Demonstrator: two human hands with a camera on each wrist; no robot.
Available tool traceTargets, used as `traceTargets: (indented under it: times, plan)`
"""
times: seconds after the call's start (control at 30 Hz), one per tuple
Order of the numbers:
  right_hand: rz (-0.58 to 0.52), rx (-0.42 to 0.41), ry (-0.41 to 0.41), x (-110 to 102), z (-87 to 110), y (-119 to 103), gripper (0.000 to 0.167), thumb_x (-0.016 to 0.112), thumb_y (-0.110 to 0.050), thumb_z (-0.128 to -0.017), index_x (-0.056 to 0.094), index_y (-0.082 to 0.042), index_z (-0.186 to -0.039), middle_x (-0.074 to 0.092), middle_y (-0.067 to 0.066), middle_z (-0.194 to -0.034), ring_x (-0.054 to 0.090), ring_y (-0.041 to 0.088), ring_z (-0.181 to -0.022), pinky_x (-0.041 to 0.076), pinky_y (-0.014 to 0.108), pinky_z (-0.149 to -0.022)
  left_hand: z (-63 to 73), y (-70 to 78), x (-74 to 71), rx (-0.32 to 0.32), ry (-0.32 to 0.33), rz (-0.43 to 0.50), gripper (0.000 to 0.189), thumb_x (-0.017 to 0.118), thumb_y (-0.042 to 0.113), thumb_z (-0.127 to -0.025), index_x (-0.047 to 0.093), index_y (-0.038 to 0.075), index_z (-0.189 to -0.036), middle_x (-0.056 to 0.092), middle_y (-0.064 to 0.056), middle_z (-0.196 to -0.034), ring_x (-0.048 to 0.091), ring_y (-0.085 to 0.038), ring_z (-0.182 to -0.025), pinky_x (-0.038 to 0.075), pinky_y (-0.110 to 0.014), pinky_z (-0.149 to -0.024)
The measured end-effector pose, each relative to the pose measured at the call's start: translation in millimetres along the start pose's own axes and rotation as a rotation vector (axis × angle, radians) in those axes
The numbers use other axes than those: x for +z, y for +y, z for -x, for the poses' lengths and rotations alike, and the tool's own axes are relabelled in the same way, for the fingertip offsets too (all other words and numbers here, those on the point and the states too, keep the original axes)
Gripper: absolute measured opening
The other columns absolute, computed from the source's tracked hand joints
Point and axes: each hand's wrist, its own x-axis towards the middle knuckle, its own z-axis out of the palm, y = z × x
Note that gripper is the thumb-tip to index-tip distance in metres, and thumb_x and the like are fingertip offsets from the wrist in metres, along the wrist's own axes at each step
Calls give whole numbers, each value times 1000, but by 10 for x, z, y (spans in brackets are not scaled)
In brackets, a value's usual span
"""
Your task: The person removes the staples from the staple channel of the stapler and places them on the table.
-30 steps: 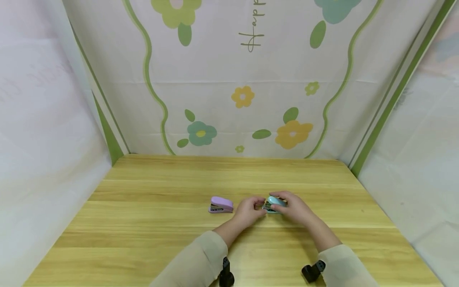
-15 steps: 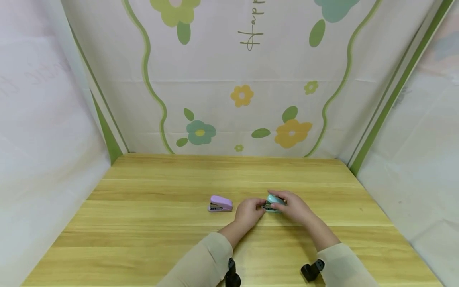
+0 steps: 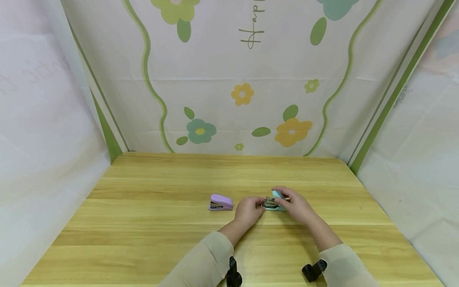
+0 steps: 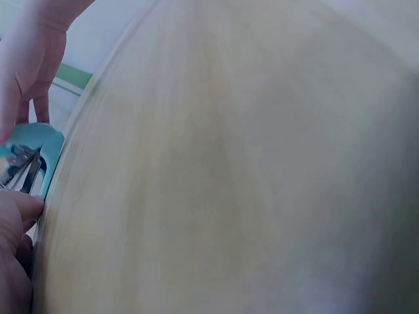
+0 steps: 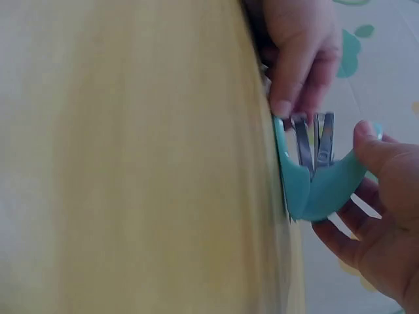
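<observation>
Teal mini stapler [image 5: 317,193]: sitting on the wooden table [image 3: 161,239], right of the lilac mini stapler [image 3: 221,201], base apparently resting on the tabletop. Change over the last half second: the top cover [image 3: 277,194] is now standing much steeper, tipping back toward the hinge end, and the metal inner parts [image 5: 323,140] are showing in the widened gap. Right hand [image 3: 297,205] is gripping the cover, thumb near its free end, fingers on the far side. Left hand [image 3: 247,211] is staying at the front end, pinching the tip of the base and seemingly steadying it. Lilac stapler is lying untouched, unchanged. Reading: the stapler is being opened, and the lifting is taking effect; whether the cover is reaching its full swing, cannot tell.
</observation>
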Motion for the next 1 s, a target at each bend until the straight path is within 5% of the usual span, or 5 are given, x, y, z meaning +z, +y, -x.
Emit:
traceTargets:
  times: [0.6,0.9,1.0]
  plan:
    - [-117,13,52,-93,99,134,44,55,-34,-100,52,-15,-140,59,18,-135,54,41,-125,49,55,-97,24,-3,3,55,32,-30,24,74,14,-86,76,16,-110,76,3,-105,70,-14,-98,55,-29,-86]
    - [-70,-25,154,-197,124,195,39,58,-29,-99,59,-9,-133,64,11,-121,54,1,-101,49,22,-85,18,4,14,34,19,-34,24,73,16,-88,75,19,-111,75,4,-109,69,-15,-104,54,-31,-90]
    - [-73,-2,147,-257,150,214,41,58,-29,-99,58,-8,-134,65,12,-121,56,4,-102,50,21,-84,21,9,11,28,15,-34,25,72,16,-88,75,20,-113,75,5,-110,68,-15,-105,54,-31,-90]
